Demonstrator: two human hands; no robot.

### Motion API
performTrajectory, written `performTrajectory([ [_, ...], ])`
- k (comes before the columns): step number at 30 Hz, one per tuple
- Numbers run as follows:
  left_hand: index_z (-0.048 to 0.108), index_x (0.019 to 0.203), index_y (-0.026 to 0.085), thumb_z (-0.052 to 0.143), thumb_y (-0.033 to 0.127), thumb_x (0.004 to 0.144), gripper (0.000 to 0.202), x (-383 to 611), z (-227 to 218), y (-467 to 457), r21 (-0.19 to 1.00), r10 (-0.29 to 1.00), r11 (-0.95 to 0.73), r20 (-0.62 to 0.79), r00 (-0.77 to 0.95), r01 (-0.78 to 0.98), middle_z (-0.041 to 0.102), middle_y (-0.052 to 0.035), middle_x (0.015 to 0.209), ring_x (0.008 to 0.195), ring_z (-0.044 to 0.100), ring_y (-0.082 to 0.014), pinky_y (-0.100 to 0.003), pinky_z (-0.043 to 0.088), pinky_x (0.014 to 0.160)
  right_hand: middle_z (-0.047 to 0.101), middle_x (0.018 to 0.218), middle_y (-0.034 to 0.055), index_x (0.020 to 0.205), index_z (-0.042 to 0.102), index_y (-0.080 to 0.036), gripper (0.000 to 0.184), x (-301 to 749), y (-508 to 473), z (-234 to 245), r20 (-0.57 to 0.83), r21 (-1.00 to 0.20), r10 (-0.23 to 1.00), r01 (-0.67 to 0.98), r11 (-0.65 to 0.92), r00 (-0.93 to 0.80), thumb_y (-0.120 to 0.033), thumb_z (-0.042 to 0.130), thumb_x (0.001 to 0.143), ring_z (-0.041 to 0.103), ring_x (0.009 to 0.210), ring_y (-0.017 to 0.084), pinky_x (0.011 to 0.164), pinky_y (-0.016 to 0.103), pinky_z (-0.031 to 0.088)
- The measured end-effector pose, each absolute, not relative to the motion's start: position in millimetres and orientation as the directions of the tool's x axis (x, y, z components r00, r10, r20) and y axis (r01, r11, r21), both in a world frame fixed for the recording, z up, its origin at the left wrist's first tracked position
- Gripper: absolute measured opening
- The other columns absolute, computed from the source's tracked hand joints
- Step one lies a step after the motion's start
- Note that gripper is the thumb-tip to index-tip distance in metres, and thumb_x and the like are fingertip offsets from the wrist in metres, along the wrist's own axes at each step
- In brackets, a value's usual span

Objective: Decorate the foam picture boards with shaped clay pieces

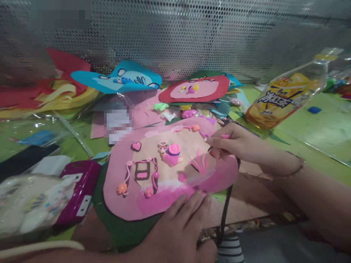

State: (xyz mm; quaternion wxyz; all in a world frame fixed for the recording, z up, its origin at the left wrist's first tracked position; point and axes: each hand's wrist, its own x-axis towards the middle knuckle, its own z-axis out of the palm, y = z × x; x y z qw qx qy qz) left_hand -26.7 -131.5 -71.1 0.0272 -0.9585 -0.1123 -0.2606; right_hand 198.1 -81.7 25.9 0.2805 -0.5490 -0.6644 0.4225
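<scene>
A pink paper craft picture (117, 204) with a beige centre lies on dark green backing. It carries a pink clay snail (172, 153), a small clay heart (136, 146), a brown clay window (142, 170), orange clay flowers and a leafy pink plant (201, 164). My left hand (186, 219) rests flat, fingers apart, on the picture's lower edge. At the upper right edge, my right hand (230, 142) has thumb and forefinger pinched close to the surface, beside a small purple clay piece (205, 135). Whatever is between those fingertips is too small to make out.
A tilted drink bottle (285, 95) leans at the right. Blue (109, 82) and red (167, 95) paper crafts lie behind, near clay lumps (189, 114). A purple case (79, 190), a clear pouch (33, 204) and a dark phone-like slab (24, 160) are at the left. Perforated metal (178, 36) stands behind.
</scene>
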Motion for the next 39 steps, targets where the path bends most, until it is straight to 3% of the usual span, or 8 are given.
performTrajectory([
  [4,0.062,0.090,0.014,0.045,0.024,0.088,0.020,-27.5,-70.2,-131.2,0.003,0.199,-0.974,0.497,0.845,0.227,0.061,-0.0103,0.119,0.115,0.053,-0.0244,-0.035,0.042,0.097,0.055,0.044,-0.0002,0.057,0.070,-0.017,0.036,197.4,-81.9,26.5,-0.097,-0.822,0.961,0.566,0.069,-0.258,-0.039,0.057,0.083,0.046,0.041,0.008,0.041,0.021,0.032],
  [11,0.060,0.084,0.015,0.048,0.024,0.087,0.015,-26.9,-70.5,-130.8,0.005,0.191,-0.976,0.500,0.844,0.218,0.060,-0.0115,0.120,0.118,0.051,-0.0259,-0.037,0.041,0.098,0.068,0.068,-0.0002,0.076,0.074,-0.021,0.011,199.4,-78.7,22.5,-0.051,-0.791,0.964,0.600,0.120,-0.261,-0.029,0.067,0.073,0.055,0.057,0.010,0.050,0.021,0.041],
  [18,0.059,0.083,0.016,0.049,0.025,0.086,0.013,-29.0,-69.6,-131.9,0.012,0.194,-0.977,0.473,0.860,0.214,0.060,-0.0116,0.121,0.117,0.051,-0.0257,-0.036,0.041,0.097,0.061,0.061,-0.0014,0.078,0.069,-0.017,0.017,198.9,-77.1,22.6,-0.119,-0.779,0.943,0.618,0.106,-0.311,-0.031,0.060,0.079,0.051,0.054,0.009,0.050,0.020,0.039],
  [27,0.058,0.089,0.016,0.051,0.023,0.084,0.011,-28.8,-67.8,-132.1,-0.016,0.165,-0.981,0.462,0.871,0.194,0.059,-0.0141,0.121,0.118,0.051,-0.0282,-0.039,0.041,0.097,0.054,0.044,-0.0004,0.048,0.058,-0.016,0.047,198.3,-81.2,22.4,-0.162,-0.719,0.944,0.689,0.087,-0.288,-0.046,0.052,0.085,0.046,0.042,0.008,0.045,0.022,0.034],
  [30,0.056,0.082,0.016,0.051,0.022,0.083,0.008,-28.4,-66.9,-132.5,0.008,0.174,-0.981,0.468,0.866,0.193,0.059,-0.0153,0.121,0.116,0.052,-0.0297,-0.040,0.042,0.096,0.054,0.045,-0.0013,0.051,0.059,-0.016,0.043,198.6,-80.3,22.2,-0.173,-0.700,0.939,0.707,0.096,-0.298,-0.044,0.054,0.083,0.043,0.043,0.007,0.044,0.022,0.031],
  [34,0.054,0.079,0.016,0.051,0.019,0.082,0.005,-26.6,-66.6,-132.4,0.005,0.165,-0.982,0.512,0.843,0.190,0.061,-0.0151,0.117,0.114,0.054,-0.0301,-0.040,0.043,0.094,0.060,0.059,-0.0013,0.070,0.068,-0.016,0.025,199.8,-77.8,20.0,-0.159,-0.670,0.928,0.728,0.149,-0.337,-0.038,0.058,0.078,0.045,0.051,0.008,0.046,0.021,0.032],
  [39,0.058,0.088,0.015,0.048,0.021,0.085,0.012,-27.6,-64.4,-131.4,-0.010,0.169,-0.980,0.480,0.861,0.198,0.061,-0.0139,0.119,0.115,0.053,-0.0281,-0.038,0.043,0.095,0.056,0.060,-0.0022,0.076,0.068,-0.017,0.020,200.7,-77.5,19.0,-0.126,-0.672,0.925,0.717,0.186,-0.359,-0.034,0.058,0.078,0.043,0.052,0.008,0.047,0.020,0.032],
])
